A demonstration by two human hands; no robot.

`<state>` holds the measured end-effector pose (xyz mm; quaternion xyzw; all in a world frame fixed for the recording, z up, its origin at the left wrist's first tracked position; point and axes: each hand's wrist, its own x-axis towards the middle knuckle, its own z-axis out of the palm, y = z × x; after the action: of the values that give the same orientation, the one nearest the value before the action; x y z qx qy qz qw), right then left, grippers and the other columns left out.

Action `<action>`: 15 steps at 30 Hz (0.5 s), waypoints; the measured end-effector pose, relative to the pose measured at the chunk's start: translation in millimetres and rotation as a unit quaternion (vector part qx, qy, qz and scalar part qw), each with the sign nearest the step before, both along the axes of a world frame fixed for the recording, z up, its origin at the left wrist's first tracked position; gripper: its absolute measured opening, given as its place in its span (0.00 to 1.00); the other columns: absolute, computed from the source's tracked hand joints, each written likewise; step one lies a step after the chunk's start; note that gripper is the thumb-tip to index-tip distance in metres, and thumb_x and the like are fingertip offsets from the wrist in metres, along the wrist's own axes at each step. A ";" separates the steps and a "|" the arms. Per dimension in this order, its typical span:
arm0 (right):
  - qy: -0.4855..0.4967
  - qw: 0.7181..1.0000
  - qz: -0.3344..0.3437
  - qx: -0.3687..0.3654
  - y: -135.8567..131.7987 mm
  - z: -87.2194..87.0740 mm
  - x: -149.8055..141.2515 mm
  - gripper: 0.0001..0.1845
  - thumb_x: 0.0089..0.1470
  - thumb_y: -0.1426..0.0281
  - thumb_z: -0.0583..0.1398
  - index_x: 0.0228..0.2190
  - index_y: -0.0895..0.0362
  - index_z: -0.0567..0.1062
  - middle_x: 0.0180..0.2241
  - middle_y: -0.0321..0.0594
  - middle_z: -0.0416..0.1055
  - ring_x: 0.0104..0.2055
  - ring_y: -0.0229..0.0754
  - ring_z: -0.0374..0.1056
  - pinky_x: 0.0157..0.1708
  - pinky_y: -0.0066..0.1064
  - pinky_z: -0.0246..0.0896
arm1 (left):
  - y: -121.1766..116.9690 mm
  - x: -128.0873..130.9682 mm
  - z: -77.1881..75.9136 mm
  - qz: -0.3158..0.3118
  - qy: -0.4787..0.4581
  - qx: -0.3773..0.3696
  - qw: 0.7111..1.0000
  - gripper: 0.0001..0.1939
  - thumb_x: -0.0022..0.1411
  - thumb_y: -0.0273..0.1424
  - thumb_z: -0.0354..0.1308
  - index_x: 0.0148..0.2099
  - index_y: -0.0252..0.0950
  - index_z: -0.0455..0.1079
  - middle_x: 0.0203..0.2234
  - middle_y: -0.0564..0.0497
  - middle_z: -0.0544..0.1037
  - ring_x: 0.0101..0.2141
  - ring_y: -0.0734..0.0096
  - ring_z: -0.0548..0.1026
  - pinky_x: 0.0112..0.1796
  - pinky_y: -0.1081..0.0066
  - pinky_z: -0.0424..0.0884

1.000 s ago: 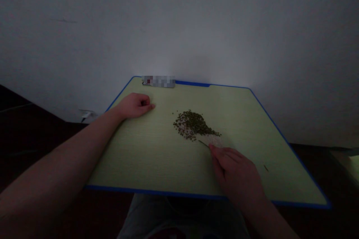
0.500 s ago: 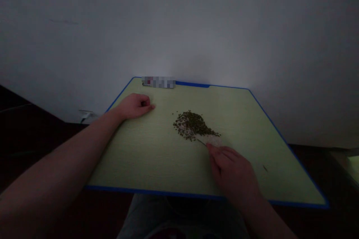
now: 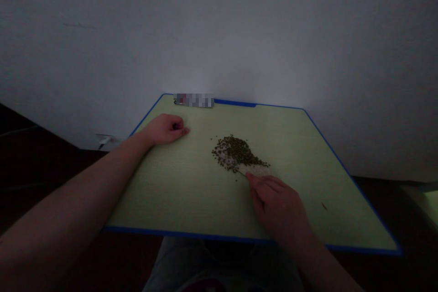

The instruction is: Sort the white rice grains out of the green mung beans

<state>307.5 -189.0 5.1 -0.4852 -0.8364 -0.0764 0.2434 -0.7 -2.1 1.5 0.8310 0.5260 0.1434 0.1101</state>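
A heap of small dark green beans mixed with pale grains (image 3: pixel 237 153) lies in the middle of a light green table top (image 3: pixel 178 187). My right hand (image 3: pixel 275 203) rests on the table just in front of the heap, fingers closed in a pinch around a thin stick-like thing whose tip touches the heap's near edge. My left hand (image 3: pixel 164 128) lies at the table's far left, curled into a loose fist with nothing visible in it, well away from the heap.
The table has a blue rim (image 3: pixel 191 234) and stands against a white wall (image 3: pixel 219 32). A small flat object (image 3: pixel 193 100) lies at the back edge. One stray dark bit (image 3: pixel 323 206) sits right of my hand. The room is dim.
My right hand has crept forward and left, bringing its fingertips up to the near edge of the heap. My left hand has not moved.
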 end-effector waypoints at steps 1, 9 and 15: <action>0.000 1.000 0.005 0.001 0.9 0.3 -0.6 0.16 0.55 0.78 0.52 0.41 0.67 0.76 0.35 0.44 0.78 0.34 0.44 0.73 0.38 0.37 0.71 | -0.1 0.2 0.3 0.001 0.001 -0.001 1.000 0.19 0.54 0.45 0.51 0.25 0.34 0.66 0.16 0.55 0.64 0.20 0.77 0.59 0.24 0.72 0.52; 0.012 1.000 0.025 0.014 -3.9 4.5 -1.8 0.16 0.56 0.77 0.52 0.40 0.65 0.76 0.35 0.43 0.78 0.33 0.43 0.73 0.37 0.35 0.71 | 1.3 -1.2 -1.4 -0.002 0.004 0.008 1.000 0.18 0.54 0.45 0.51 0.25 0.34 0.67 0.16 0.54 0.65 0.20 0.78 0.60 0.24 0.73 0.52; 0.000 1.000 0.017 0.020 2.0 2.8 -1.2 0.16 0.57 0.77 0.51 0.41 0.64 0.77 0.34 0.43 0.78 0.33 0.42 0.73 0.38 0.34 0.71 | 1.6 -1.8 -2.4 -0.010 0.005 0.014 1.000 0.19 0.54 0.45 0.51 0.25 0.34 0.66 0.16 0.55 0.65 0.19 0.78 0.59 0.24 0.73 0.52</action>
<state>306.3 -187.0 8.0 -0.4660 -0.8426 -0.0891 0.2547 -2.5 -0.5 -0.9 0.8386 0.5159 0.1455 0.0972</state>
